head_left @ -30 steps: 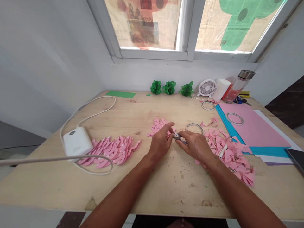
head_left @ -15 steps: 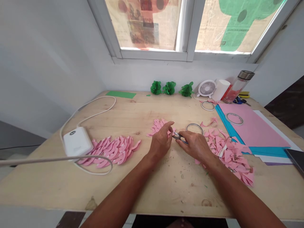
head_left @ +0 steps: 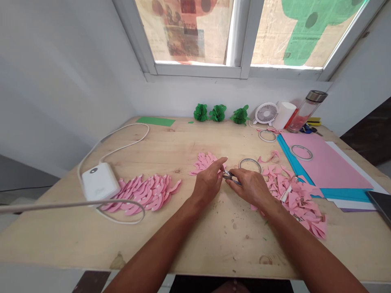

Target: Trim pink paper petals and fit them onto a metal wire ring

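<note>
We worked at a pale wooden desk (head_left: pixel 171 146) set under a window (head_left: pixel 241 32) whose panes were covered with printed paper, white walls closing in on both sides.

At the middle of the desk our right hand (head_left: pixel 250 188) was closed around a small metal tool (head_left: pixel 228 176), its tip poking out toward nine o'clock; whether it was scissors or tweezers we could not tell. Our left hand (head_left: pixel 209 181) met that tip, thumb and forefinger pinched narrow on something too small to make out, the forefinger stretched toward one o'clock.

Just beyond the left hand, at twelve o'clock, lay a small fan of pink petals (head_left: pixel 203 161). At one o'clock from the right hand sat a tape ring (head_left: pixel 249 164), flat on the wood. A loose heap of pink cuttings (head_left: pixel 297 199) spread at three o'clock, touching the right wrist. Well apart at nine o'clock lay a larger row of pink curved pieces (head_left: pixel 146 193), and just beside it a white box (head_left: pixel 99 182) with a white cable (head_left: pixel 122 134) looping around it.

Farther out at two o'clock were stacked sheets, a pink sheet (head_left: pixel 326 162) on top of blue and white ones, with a second tape ring (head_left: pixel 302 152) lying on the pink. Along the far edge stood three green paper balls (head_left: pixel 217 112), a small white fan (head_left: pixel 266 112), a white cylinder (head_left: pixel 285 114) and a glass bottle (head_left: pixel 305 112) tilted against the wall. A green sheet (head_left: pixel 155 121) lay at eleven o'clock.
</note>
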Demonstrator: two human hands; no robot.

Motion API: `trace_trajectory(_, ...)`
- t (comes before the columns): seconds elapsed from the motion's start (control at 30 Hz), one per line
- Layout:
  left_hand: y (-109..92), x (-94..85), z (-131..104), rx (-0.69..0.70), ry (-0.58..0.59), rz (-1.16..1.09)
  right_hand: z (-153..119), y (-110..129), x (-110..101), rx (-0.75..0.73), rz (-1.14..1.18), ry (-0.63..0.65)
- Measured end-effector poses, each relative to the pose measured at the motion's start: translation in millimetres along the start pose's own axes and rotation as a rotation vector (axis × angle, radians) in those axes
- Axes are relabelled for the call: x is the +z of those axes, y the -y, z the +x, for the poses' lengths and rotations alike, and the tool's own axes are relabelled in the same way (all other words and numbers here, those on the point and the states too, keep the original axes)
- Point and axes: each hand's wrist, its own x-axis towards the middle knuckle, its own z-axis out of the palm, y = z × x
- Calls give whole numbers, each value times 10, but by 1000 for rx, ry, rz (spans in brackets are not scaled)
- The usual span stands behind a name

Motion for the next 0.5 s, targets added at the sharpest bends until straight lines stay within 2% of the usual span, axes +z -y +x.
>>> trace_trajectory(0.27,-27,-1,2,-18,3,-5,-2,3,11,-1,11,-16)
trace_trajectory(0.5,-50,-75,59,-218,-83,-284,17,-64,11,73,-33,-22)
